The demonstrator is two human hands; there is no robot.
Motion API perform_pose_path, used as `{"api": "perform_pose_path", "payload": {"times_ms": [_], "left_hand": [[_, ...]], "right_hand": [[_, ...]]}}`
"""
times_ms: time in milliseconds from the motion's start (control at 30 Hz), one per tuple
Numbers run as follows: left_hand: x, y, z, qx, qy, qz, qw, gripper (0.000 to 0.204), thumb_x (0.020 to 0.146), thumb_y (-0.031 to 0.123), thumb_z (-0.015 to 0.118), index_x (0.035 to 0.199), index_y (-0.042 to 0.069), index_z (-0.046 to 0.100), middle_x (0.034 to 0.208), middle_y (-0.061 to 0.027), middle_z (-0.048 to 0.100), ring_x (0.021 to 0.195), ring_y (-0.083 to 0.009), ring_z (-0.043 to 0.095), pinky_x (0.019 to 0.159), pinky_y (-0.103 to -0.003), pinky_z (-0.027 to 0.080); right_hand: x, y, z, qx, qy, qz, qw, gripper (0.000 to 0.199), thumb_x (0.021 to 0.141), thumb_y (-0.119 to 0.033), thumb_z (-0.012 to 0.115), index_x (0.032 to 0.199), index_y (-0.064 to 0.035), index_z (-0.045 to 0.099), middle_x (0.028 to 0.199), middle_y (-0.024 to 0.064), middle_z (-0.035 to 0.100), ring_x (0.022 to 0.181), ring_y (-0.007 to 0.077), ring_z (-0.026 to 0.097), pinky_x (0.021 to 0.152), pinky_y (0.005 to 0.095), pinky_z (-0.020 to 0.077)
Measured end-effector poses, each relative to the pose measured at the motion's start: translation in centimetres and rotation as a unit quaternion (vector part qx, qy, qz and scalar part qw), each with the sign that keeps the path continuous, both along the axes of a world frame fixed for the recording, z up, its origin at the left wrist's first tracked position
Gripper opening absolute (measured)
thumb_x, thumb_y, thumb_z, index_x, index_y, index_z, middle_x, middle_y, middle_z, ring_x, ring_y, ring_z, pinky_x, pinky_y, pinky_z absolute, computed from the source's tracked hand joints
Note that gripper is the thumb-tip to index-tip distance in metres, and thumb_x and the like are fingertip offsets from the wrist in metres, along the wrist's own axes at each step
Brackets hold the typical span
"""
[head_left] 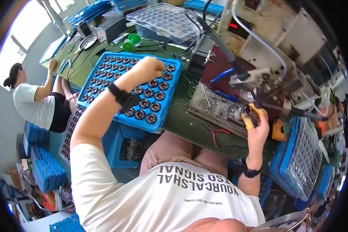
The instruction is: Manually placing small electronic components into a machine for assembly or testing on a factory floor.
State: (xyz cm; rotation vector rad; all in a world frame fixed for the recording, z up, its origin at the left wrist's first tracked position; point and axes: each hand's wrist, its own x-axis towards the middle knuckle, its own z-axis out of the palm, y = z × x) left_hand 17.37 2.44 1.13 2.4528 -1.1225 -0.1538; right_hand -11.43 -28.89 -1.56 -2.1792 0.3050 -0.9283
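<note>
My left hand [150,68] is over the far right part of a blue tray [167,104], its fingers curled down and closed near a small round part [170,68]. Whatever lies between those fingertips is hidden. Rows of dark ring-shaped parts, which look like small wound cores, fill the tray's pockets. At the machine [265,87] on the right, my right hand [258,124] has yellow covers on its fingertips. Thumb and finger pinch a small dark round part [249,110] above the metal base plate [220,110], which is strewn with bright bits.
Red-handled pliers [216,133] lie at the table's front edge. Blue-handled tools [224,94] rest on the base plate. A green spool [132,41], clear-lidded box [164,21] and cables are behind the tray. Stacked trays [297,158] stand at right; another person [34,96] sits at left.
</note>
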Motion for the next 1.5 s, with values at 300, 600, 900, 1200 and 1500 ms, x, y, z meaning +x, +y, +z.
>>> {"api": "perform_pose_path", "payload": {"times_ms": [300,600,900,1200,1500], "left_hand": [[0.0,-0.9,-0.9,0.061,-0.075,0.012,0.995,0.037,0.069,0.026,0.083,0.099,0.007,0.075,0.097,-0.0166,0.066,0.086,-0.0325,0.065,0.077,-0.041,0.052],[-11.2,-3.6,4.0,-0.269,0.118,0.033,0.955,0.043,0.076,-0.001,0.073,0.118,0.002,0.064,0.102,-0.0087,0.070,0.086,-0.0145,0.068,0.075,-0.027,0.055],[-17.2,-16.2,-0.2,-0.332,0.005,-0.093,0.939,0.039,0.072,0.015,0.084,0.105,0.000,0.070,0.099,-0.0142,0.067,0.087,-0.0309,0.067,0.081,-0.035,0.054],[-16.1,-17.1,-1.1,-0.287,-0.002,-0.135,0.948,0.041,0.072,0.017,0.086,0.101,-0.005,0.067,0.102,-0.0159,0.066,0.088,-0.0325,0.067,0.080,-0.036,0.055],[-16.4,-17.2,-0.7,-0.255,0.007,-0.143,0.956,0.040,0.074,0.016,0.083,0.104,-0.003,0.065,0.102,-0.0161,0.063,0.091,-0.0355,0.065,0.081,-0.038,0.054]], "right_hand": [[-4.8,-1.1,-2.6,0.065,-0.066,-0.046,0.995,0.042,0.080,-0.015,0.083,0.115,-0.0002,0.065,0.112,0.0074,0.061,0.104,0.0196,0.057,0.096,0.0321,0.0442],[-7.3,-1.0,-5.7,-0.012,-0.074,-0.063,0.995,0.044,0.077,-0.018,0.085,0.112,-0.0007,0.064,0.109,0.0125,0.062,0.099,0.0265,0.061,0.089,0.0345,0.0495],[-7.6,-0.4,-5.8,-0.056,-0.078,-0.027,0.995,0.045,0.075,-0.021,0.086,0.110,-0.0024,0.066,0.106,0.0130,0.064,0.097,0.0314,0.061,0.086,0.0383,0.0504],[-7.3,-0.8,-5.7,-0.046,-0.081,-0.023,0.995,0.044,0.075,-0.021,0.086,0.109,-0.0020,0.066,0.106,0.0126,0.064,0.096,0.0308,0.062,0.085,0.0378,0.0507],[-7.5,-0.6,-5.8,-0.049,-0.068,-0.034,0.996,0.045,0.075,-0.023,0.086,0.109,-0.0018,0.066,0.106,0.0127,0.064,0.097,0.0304,0.061,0.085,0.0376,0.0506]]}}
